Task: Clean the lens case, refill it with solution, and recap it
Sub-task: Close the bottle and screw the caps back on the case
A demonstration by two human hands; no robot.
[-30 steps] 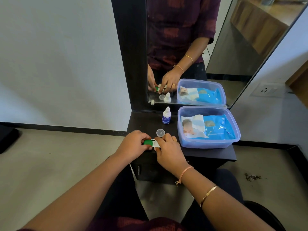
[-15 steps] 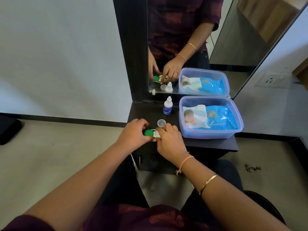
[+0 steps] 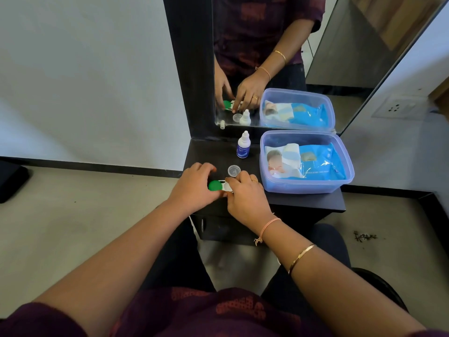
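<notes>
- Together, left hand (image 3: 194, 188) curls round the lens case (image 3: 221, 186) by its green cap (image 3: 214, 185); right hand (image 3: 245, 198) pinches the white end, steadying it on the table (image 3: 303, 203), likely for twisting.
- Clear cap (image 3: 234, 170) lies just behind, apart.
- Solution bottle (image 3: 243, 147) stands near, ready for refilling.

light: you have it bright and even | shadows: soft | glare: hazy sheen on the mirror (image 3: 340, 57) beyond your right hand (image 3: 245, 198) | edges: bowed, wide-angle | focus: sharp
</notes>
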